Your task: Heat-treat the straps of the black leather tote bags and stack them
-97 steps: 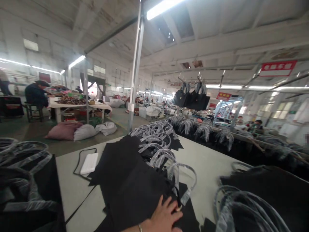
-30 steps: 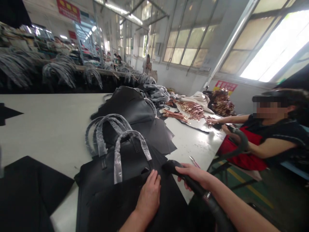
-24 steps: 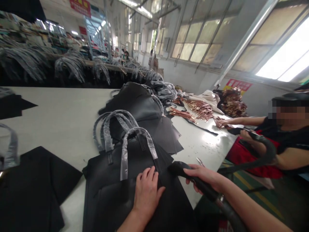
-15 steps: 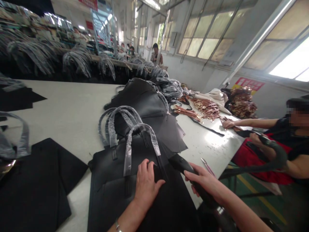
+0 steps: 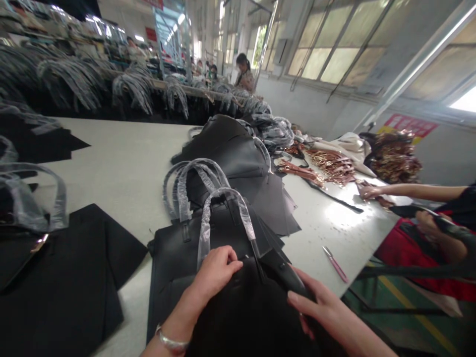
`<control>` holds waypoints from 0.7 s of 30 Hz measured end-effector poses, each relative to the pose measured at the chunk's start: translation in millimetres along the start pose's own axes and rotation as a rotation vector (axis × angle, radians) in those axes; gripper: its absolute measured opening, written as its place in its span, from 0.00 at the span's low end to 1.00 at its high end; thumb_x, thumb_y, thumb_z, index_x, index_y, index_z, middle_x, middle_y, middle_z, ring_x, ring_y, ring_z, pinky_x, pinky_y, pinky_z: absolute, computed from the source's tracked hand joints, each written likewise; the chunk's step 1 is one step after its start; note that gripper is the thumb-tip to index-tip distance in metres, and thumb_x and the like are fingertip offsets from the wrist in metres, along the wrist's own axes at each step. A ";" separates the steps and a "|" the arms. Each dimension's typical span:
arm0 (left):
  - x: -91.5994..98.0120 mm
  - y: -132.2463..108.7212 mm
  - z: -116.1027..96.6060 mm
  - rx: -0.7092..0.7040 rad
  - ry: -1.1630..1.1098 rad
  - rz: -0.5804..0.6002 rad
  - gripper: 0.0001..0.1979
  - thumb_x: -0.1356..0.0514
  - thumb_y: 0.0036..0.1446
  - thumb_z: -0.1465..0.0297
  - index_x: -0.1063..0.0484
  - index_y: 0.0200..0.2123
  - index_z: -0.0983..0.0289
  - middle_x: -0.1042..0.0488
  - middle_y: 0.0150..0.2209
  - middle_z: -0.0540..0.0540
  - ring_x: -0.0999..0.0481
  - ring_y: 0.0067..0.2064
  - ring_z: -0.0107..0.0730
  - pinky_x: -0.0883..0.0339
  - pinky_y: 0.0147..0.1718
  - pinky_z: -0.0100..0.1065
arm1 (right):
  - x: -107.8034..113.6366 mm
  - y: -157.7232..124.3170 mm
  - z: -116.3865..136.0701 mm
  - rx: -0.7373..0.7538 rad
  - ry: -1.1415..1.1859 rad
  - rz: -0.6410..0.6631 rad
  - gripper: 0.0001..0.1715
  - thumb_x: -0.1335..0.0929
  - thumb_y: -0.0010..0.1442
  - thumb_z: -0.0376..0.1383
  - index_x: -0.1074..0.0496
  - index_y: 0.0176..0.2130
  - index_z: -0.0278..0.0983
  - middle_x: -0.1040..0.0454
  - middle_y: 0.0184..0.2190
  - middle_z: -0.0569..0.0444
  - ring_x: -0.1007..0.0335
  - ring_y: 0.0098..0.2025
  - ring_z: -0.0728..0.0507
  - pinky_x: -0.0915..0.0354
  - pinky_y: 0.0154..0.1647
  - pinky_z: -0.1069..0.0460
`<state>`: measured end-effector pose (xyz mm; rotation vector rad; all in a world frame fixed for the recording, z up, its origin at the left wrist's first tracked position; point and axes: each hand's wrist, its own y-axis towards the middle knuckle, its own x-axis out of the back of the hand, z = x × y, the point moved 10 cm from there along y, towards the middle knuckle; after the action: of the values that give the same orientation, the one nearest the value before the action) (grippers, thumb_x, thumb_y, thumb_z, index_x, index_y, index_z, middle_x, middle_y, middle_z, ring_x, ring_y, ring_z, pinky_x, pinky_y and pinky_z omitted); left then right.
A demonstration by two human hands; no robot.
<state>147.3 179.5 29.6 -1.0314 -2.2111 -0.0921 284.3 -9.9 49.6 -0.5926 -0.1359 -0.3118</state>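
A black handbag (image 5: 178,263) lies flat on the white table (image 5: 122,168) in front of me, its handles wrapped in clear plastic (image 5: 208,218). My left hand (image 5: 213,272) is curled at the bag's top edge, fingers pinching the black material by the handle base. My right hand (image 5: 320,307) grips a black hose nozzle (image 5: 284,270), whose tip points at the bag beside my left fingers.
More black bags (image 5: 226,148) and flat black panels (image 5: 63,277) cover the table. A pink pen-like tool (image 5: 335,264) lies near the right edge. A seated person (image 5: 427,228) in red and black works at the right, by piles of coppery straps (image 5: 330,166).
The view swung from the hall to this table end, then tilted down. My left hand went from flat on the bag to curled at its top edge. The nozzle moved closer to it.
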 end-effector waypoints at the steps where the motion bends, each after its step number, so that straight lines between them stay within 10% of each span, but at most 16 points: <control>1: 0.0 1.8 -1.5 -0.009 -0.008 0.013 0.07 0.41 0.52 0.66 0.29 0.26 0.63 0.26 0.27 0.51 0.28 0.32 0.32 0.44 0.29 0.31 | 2.1 -1.1 0.5 0.008 0.006 -0.024 0.50 0.30 0.55 0.51 0.50 0.66 0.35 0.32 0.17 0.62 0.35 0.18 0.47 0.37 0.18 0.55; 16: -9.1 14.6 0.7 0.072 -0.162 0.071 0.17 0.40 0.48 0.56 0.26 0.23 0.66 0.29 0.21 0.51 0.32 0.26 0.29 0.47 0.25 0.30 | -57.8 -13.7 -6.4 -0.045 0.031 0.201 0.50 0.29 0.52 0.51 0.47 0.66 0.41 0.29 0.22 0.59 0.38 0.18 0.51 0.41 0.18 0.58; 21: -20.7 16.1 10.0 0.134 -0.313 0.072 0.20 0.40 0.47 0.54 0.25 0.24 0.68 0.29 0.20 0.52 0.33 0.25 0.29 0.47 0.24 0.30 | -48.7 -5.3 4.0 0.006 0.061 0.092 0.51 0.30 0.53 0.52 0.50 0.67 0.37 0.33 0.17 0.61 0.37 0.17 0.49 0.39 0.19 0.56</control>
<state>162.3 180.3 5.9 -1.1097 -2.4153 0.2638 236.4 0.4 45.2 -0.5809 -0.0511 -0.2394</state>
